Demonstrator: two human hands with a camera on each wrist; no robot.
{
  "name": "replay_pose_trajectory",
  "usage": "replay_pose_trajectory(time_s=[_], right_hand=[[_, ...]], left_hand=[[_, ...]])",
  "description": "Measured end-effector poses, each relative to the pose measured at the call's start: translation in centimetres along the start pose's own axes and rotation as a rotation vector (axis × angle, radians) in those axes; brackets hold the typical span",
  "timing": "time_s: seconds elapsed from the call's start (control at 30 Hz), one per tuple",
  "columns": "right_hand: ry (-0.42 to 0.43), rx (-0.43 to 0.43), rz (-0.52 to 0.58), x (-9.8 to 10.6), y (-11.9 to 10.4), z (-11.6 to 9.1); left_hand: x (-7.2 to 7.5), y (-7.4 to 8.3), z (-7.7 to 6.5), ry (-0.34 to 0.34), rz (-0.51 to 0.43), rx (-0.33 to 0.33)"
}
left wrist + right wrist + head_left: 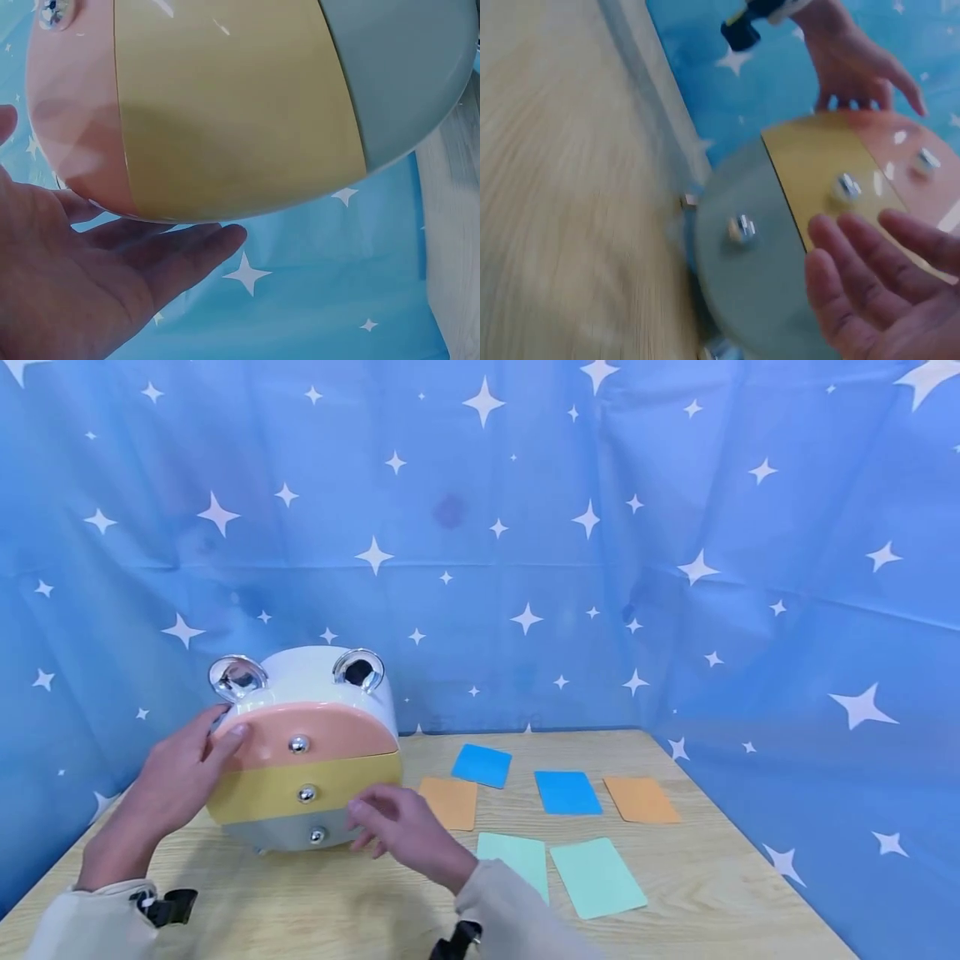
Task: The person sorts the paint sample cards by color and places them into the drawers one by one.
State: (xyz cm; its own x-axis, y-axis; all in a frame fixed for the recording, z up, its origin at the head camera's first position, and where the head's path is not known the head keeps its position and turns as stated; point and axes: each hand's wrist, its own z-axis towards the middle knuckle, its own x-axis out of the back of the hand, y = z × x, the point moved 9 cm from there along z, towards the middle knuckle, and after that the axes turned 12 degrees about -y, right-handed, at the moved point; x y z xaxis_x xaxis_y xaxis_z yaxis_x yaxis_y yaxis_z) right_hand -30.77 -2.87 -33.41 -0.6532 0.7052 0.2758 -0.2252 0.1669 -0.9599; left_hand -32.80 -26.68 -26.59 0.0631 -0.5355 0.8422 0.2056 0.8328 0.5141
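A frog-shaped drawer box (pixel 330 672) stands on the left of the table. Its front has a pink top drawer (pixel 341 727), a yellow middle drawer (pixel 251 793) and a grey-green bottom drawer (pixel 285 833), each with a silver knob and each flush with the front. My left hand (pixel 168 777) rests on the box's left side near the pink drawer, thumb toward the front and fingers extended along the side, as the left wrist view shows. In front of the lower right of the box is my right hand (pixel 408 831), fingers loosely bent and holding nothing.
Right of the box lie two blue sheets (pixel 482 766), two orange sheets (pixel 641 800) and two light green sheets (pixel 597 877), flat on the wooden table (pixel 720 877). A blue curtain with white stars (pixel 465 485) hangs behind and along the sides.
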Motion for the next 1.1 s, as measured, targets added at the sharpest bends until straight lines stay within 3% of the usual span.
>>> replay_pose_trajectory(time_s=[0.13, 0.33, 0.6, 0.93, 1.1], right_hand=[[0.003, 0.015, 0.048, -1.5, -1.5, 2.3], [0.052, 0.041, -0.025, -1.7, -3.5, 4.0], [0.126, 0.071, -0.018, -0.6, -4.1, 5.0], [0.316, 0.01, -0.005, -0.2, -4.8, 5.4], [0.361, -0.006, -0.014, -0.8, -5.0, 5.9]], left_hand=[[0.0, 0.1, -0.2, 0.022, 0.008, -0.007], [-0.2, 0.8, -0.1, 0.028, 0.013, -0.022], [-0.3, 1.1, 0.2, 0.03, 0.009, -0.033], [-0.5, 0.9, 0.2, 0.012, 0.013, -0.026], [-0.2, 0.3, -0.3, 0.01, 0.03, -0.019]])
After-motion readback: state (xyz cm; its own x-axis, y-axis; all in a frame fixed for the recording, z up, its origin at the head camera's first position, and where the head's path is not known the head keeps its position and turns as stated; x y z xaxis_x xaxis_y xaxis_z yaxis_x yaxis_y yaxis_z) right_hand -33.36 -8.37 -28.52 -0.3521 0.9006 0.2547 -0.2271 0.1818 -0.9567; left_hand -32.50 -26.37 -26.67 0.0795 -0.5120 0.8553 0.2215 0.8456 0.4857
